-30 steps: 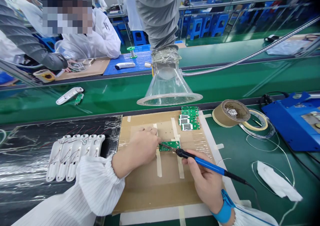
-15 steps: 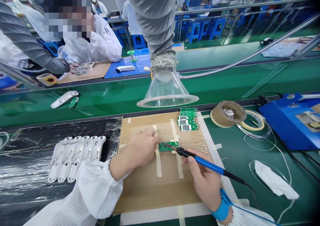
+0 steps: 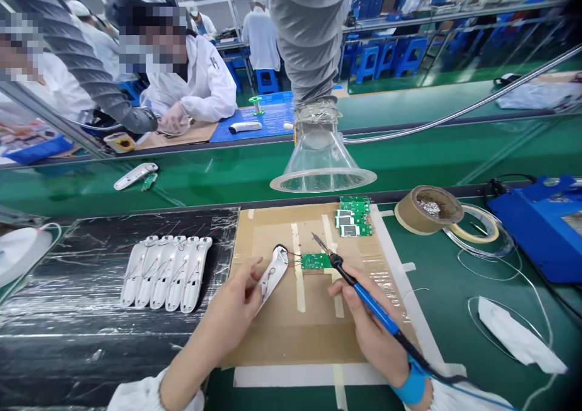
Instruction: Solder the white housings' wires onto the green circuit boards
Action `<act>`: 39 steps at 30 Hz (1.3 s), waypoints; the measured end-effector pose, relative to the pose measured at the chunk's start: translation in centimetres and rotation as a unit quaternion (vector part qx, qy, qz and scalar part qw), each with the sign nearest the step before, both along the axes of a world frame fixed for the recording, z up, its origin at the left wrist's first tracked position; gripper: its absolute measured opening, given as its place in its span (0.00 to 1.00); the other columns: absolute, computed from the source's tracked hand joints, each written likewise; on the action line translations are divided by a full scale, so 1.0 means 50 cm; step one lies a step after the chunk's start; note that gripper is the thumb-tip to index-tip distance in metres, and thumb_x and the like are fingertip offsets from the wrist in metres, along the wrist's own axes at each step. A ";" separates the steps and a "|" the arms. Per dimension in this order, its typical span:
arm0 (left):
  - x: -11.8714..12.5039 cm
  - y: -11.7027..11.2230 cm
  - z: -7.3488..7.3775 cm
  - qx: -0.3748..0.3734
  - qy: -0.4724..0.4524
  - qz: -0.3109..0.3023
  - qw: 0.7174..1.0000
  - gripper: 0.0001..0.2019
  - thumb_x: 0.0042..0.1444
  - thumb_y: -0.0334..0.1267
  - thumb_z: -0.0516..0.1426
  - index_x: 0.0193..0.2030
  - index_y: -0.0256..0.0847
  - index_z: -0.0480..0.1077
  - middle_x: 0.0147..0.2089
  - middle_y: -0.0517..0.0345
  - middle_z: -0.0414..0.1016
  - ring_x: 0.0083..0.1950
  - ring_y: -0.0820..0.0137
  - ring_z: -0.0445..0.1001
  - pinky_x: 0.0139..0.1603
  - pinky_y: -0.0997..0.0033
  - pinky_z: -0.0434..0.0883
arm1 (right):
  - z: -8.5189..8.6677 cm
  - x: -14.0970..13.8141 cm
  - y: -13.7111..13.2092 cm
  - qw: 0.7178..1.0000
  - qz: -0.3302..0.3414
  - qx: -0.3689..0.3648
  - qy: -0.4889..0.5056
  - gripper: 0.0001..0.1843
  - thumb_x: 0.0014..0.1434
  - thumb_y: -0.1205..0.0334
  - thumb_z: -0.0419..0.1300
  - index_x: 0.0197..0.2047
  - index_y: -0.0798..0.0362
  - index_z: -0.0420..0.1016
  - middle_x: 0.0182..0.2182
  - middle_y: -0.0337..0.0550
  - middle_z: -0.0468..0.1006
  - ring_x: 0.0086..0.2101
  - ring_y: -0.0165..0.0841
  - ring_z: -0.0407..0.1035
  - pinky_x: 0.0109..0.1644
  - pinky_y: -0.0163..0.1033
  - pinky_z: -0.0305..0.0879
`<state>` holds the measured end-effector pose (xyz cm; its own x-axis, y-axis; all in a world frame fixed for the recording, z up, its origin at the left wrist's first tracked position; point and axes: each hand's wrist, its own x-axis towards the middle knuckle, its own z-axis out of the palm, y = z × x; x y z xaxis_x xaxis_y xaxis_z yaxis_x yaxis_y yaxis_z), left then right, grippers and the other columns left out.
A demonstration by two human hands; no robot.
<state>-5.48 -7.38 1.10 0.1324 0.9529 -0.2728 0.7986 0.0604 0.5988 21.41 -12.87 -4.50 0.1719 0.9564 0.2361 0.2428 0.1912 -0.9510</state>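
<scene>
My left hand (image 3: 239, 302) pinches the lower part of a slim white plastic housing (image 3: 274, 273), which lies slanted on the cardboard. Thin wires lead from the top of this housing to a small green circuit board (image 3: 313, 261). In my right hand (image 3: 375, 326) is a blue-handled soldering iron (image 3: 370, 305), held like a pen. Its metal tip points up and left, just above the board and apart from it. A blue wrist band (image 3: 411, 384) circles my right wrist.
More white housings with wires (image 3: 166, 274) lie in a row at left. Several green boards (image 3: 354, 217) are stacked at the mat's back edge. A clear fume hood (image 3: 322, 162) hangs above. At right are a tape roll (image 3: 425, 211), solder wire and a blue machine (image 3: 541, 229). A co-worker sits opposite.
My left hand has drawn back toward me, and the wired housing now shows. The iron's tip has lifted off the board and swung upward. The whole view has shifted slightly.
</scene>
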 end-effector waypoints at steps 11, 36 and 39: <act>0.084 -0.054 -0.054 -0.052 -0.267 0.082 0.959 0.26 0.67 0.36 0.52 0.72 0.44 0.57 0.53 0.51 0.72 0.39 0.66 0.79 0.43 0.60 0.80 | -0.013 -0.084 -0.024 0.981 0.152 0.056 -0.109 0.20 0.72 0.68 0.60 0.64 0.41 0.69 0.54 0.47 0.80 0.52 0.44 0.79 0.51 0.45 0.80; 0.137 -0.015 -0.066 0.068 -0.178 0.024 0.981 0.12 0.70 0.30 0.58 0.40 0.47 0.83 0.76 0.54 0.62 0.55 0.58 0.81 0.59 0.54 0.78 | -0.019 -0.093 0.042 0.999 -0.005 -0.030 0.024 0.09 0.74 0.57 0.63 0.55 0.46 0.75 0.43 0.39 0.84 0.43 0.35 0.81 0.50 0.36 0.78; 0.138 -0.014 -0.070 0.076 -0.184 0.033 0.979 0.12 0.71 0.30 0.58 0.40 0.47 0.83 0.76 0.54 0.63 0.56 0.58 0.82 0.57 0.55 0.79 | -0.019 -0.087 0.046 1.000 0.004 0.000 -0.009 0.09 0.75 0.58 0.62 0.57 0.45 0.75 0.42 0.38 0.84 0.42 0.34 0.82 0.49 0.36 0.78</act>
<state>1.41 -8.09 -2.39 0.1310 0.9888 -0.0721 0.5245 -0.0074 0.8513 17.08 -10.55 -5.46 0.1605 0.9575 0.2399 0.2589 0.1936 -0.9463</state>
